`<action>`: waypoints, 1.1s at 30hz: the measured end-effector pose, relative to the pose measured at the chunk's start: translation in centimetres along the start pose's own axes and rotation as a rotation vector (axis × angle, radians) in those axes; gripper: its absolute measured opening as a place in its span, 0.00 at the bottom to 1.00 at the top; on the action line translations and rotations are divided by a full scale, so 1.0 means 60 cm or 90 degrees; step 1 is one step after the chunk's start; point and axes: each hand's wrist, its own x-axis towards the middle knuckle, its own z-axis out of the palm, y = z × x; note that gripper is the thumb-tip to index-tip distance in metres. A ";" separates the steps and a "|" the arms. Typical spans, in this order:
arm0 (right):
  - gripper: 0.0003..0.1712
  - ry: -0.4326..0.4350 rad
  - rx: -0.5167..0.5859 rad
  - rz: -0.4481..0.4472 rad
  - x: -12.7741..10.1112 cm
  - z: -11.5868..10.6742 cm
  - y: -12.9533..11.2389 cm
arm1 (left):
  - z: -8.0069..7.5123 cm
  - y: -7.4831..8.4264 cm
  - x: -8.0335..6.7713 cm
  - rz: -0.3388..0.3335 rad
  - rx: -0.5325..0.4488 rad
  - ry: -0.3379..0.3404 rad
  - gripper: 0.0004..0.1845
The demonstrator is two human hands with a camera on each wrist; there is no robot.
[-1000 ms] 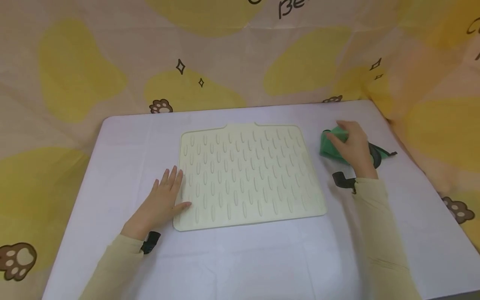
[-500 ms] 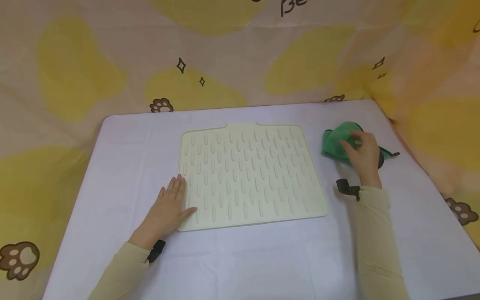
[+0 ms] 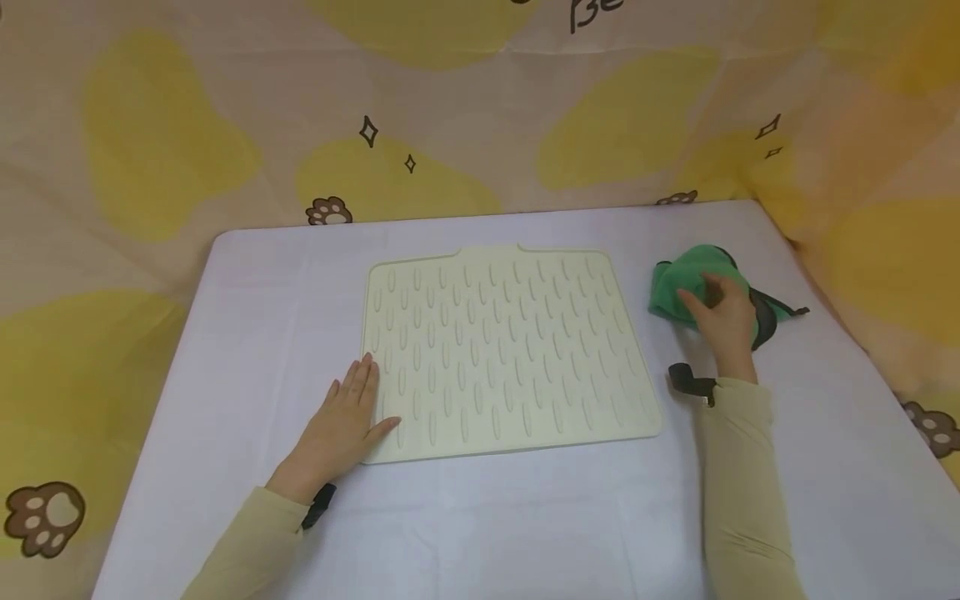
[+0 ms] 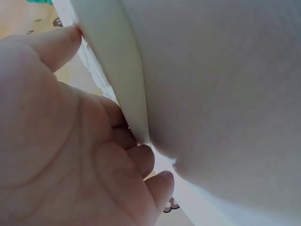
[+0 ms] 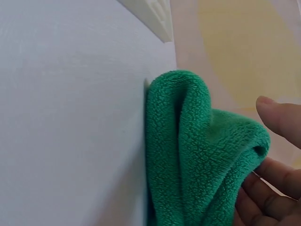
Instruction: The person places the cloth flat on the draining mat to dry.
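Head view shows the right hand (image 3: pixel 723 321) curled around a bunched green fleece cloth (image 3: pixel 686 279) near the white table's (image 3: pixel 525 517) right edge, while the left hand (image 3: pixel 341 429) lies flat with straight fingers on the cream ridged silicone mat's (image 3: pixel 510 350) front-left corner. Right wrist view reveals the cloth's folds bulging beyond the fingers (image 5: pixel 277 176).

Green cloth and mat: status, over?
Right hand grips green cloth on table. Left hand flat on cream mat edge. Nothing between them.
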 end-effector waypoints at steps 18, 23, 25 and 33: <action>0.22 0.115 0.058 0.008 -0.011 0.025 0.018 | 0.004 0.000 0.001 -0.010 -0.007 -0.003 0.44; 0.21 0.126 0.061 0.019 -0.012 0.021 0.015 | 0.003 0.000 0.000 -0.011 -0.009 -0.006 0.43; 0.21 0.130 0.064 0.021 -0.012 0.019 0.013 | 0.003 0.000 0.001 -0.012 -0.010 -0.008 0.43; 0.21 0.123 0.098 0.031 -0.015 0.010 -0.002 | 0.002 0.000 0.002 -0.012 -0.021 -0.010 0.43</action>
